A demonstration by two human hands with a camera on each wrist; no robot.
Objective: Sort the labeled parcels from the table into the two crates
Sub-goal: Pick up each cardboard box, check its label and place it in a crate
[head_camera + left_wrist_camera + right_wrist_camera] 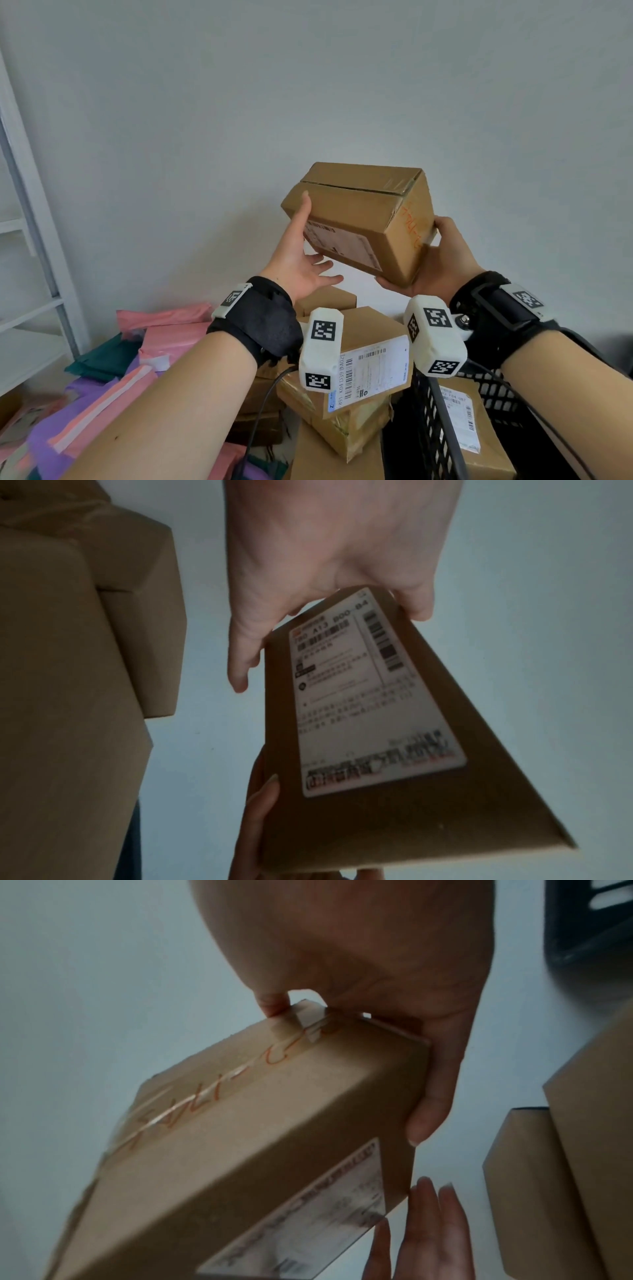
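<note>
At far left, pink, purple and green mailer bags (137, 363) lie heaped on the counter. Next, the left hand (301, 253) is released, its straight fingers and thumb pressed flat against the left side of a cardboard box (359, 219), held tilted in the air above a pile of labeled parcels (359, 377). The right hand (442, 257) keeps its grip curled around the box's right end. At lower right, a black crate (435, 421) holds one labeled parcel.

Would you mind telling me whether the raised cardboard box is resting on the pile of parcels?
No, both hands hold the cardboard box in the air, clear above the parcels piled below.
</note>
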